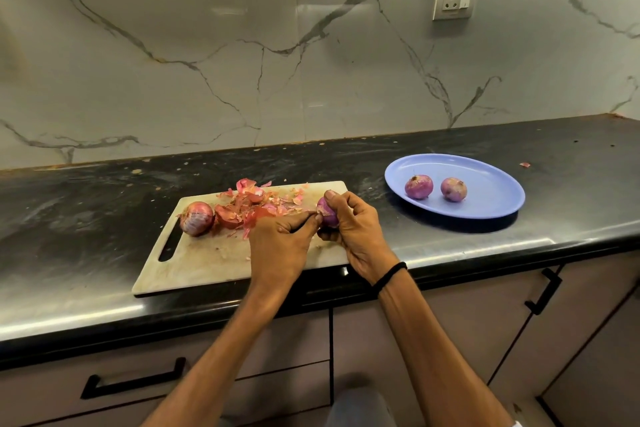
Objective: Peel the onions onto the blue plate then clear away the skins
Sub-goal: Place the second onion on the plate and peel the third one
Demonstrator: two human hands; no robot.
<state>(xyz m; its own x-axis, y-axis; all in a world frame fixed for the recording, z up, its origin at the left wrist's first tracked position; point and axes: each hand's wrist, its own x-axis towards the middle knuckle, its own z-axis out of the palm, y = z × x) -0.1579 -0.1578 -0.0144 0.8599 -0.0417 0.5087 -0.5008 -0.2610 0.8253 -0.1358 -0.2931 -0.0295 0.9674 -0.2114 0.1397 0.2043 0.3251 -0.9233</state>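
Now, onion [328, 215] in right hand [356, 230], fingers [301, 219] of left hand [277, 241] pinching its side

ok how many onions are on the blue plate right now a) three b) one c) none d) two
d: the blue plate holds just the left peeled onion and the right peeled onion; the third onion is gripped in the right hand while the left hand pinches its skin, and the fourth onion lies unpeeled on the cutting board.
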